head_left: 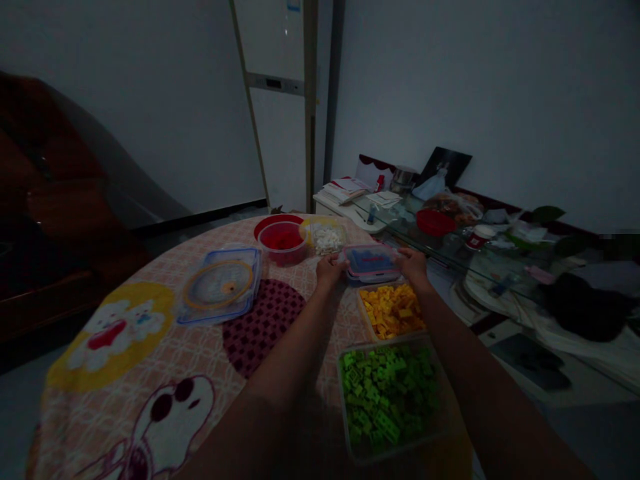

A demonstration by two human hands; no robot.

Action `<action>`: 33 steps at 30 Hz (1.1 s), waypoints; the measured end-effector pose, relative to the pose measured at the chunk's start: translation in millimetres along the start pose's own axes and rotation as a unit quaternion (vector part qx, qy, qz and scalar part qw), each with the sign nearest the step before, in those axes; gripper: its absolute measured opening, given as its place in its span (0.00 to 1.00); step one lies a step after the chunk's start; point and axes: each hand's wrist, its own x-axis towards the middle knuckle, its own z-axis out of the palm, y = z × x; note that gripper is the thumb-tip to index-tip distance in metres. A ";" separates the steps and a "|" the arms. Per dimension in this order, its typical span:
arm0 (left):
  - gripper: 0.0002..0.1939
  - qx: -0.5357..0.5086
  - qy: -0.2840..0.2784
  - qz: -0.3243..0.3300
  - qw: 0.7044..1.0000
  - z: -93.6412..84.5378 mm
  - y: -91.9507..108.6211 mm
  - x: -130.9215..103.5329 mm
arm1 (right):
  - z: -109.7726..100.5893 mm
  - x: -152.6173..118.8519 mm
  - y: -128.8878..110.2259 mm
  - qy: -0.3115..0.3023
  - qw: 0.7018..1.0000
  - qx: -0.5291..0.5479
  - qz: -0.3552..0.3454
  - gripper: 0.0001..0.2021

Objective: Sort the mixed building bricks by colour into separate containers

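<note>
A clear lid with a pinkish rim (373,260) lies over a container of blue pieces at the table's far right. At its left edge is my left hand (331,271), fingers closed on the rim. My right hand (412,264) grips the opposite edge. Just nearer stands a box of yellow blocks (393,310), partly behind my right forearm. Closer still is a larger clear box of green blocks (390,393). Beyond my left hand sits a container of white pieces (327,239), with a round tub of red pieces (283,243) to its left.
Stacked clear lids (220,285) lie on the left of the patterned tablecloth (200,353), near a dark red round mat (260,327). To the right, a cluttered glass table holds a red bowl (435,223) and a cup (480,237).
</note>
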 end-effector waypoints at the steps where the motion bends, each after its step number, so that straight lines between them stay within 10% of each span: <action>1: 0.17 0.002 0.005 -0.003 1.000 -0.1 1.5 -2.0 | 0.7 0.9 2.1 -0.001 1.000 0.002 -0.003 0.19; 33: 0.35 0.138 -0.028 -0.033 0.989 1.2 18.0 -6.6 | 15.0 7.9 8.0 -0.093 0.995 0.007 0.021 0.22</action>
